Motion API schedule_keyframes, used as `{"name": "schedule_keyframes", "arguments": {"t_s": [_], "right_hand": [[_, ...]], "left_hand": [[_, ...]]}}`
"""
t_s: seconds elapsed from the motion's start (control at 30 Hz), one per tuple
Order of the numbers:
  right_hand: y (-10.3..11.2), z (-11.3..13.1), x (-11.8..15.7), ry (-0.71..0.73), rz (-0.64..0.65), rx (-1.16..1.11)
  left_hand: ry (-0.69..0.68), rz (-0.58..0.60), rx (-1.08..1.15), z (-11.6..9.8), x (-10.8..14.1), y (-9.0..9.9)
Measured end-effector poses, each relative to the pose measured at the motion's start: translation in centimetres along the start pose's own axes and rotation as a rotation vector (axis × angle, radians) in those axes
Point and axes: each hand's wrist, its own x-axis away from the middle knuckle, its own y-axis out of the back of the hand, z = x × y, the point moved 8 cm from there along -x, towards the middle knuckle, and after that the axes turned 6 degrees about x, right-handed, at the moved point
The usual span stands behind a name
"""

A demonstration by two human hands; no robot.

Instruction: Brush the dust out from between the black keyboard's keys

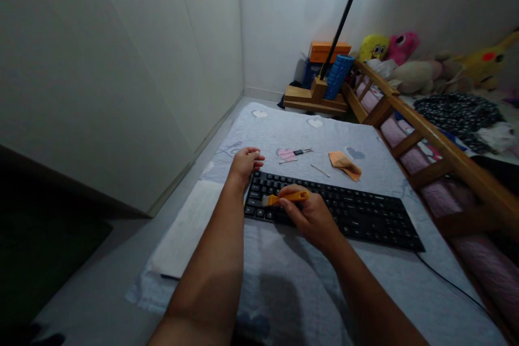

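A black keyboard [365,213] lies slightly aslant on the cloth-covered surface. My right hand [310,216] is closed round the yellow handle of a small flat brush [275,200], whose pale bristles are at the keys near the keyboard's left end. At the keyboard's far left corner is my left hand [244,165], fingers loosely bent and a little apart, with nothing visible in them; whether it touches the keyboard I cannot tell. Beyond the keyboard lie an orange cloth [344,165], a cotton swab [320,170], another swab [288,161] and a small tool with a black middle [302,152].
A whitish flat sheet or pad [188,227] lies left of my left forearm. The keyboard's cable [450,284] runs off to the right. A wooden bed rail [441,157] borders the right side, a white cabinet [162,65] the left. A wooden stand [312,98] with a pole stands behind.
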Motion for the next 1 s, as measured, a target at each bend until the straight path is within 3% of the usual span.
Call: {"name": "schedule_keyframes", "arguments": {"t_s": [0.17, 0.57, 0.8, 1.0], "right_hand": [[-1.6, -0.7, 0.7, -0.007, -0.03, 0.06], [2.6, -2.1, 1.7, -0.107, -0.239, 0.092], [1.0, -1.2, 1.7, -0.066, -0.202, -0.01], [1.1, -1.5, 1.8, -0.07, -0.251, 0.129]], "left_hand": [[-0.079, 0.026, -0.113, -0.3, -0.1, -0.4], [-0.181, 0.043, -0.344, 0.1, -0.9, -0.4], [-0.259, 0.049, -0.529, -0.9, 0.0, -0.6], [-0.312, 0.014, -0.61, -1.8, 0.9, -0.7]]}}
